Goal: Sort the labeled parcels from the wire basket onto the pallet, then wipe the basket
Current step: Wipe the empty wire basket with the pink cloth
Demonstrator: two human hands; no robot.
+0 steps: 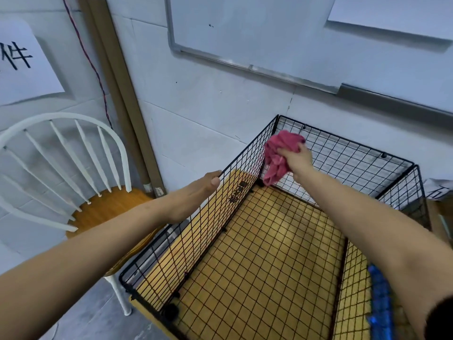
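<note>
The left hand [196, 192] grips the top wire of the left wall of the black wire basket [348, 143], thumb against the mesh. The right hand [296, 157] is clenched round a bunched pink cloth [275, 155], holding it against the mesh high in the far left corner, inside the basket. The basket stands on a yellow-brown surface (seen through the grid floor), close against the white wall under a whiteboard [245, 33], with a white spindle-back chair [73, 168] just beside its left wall.
</note>
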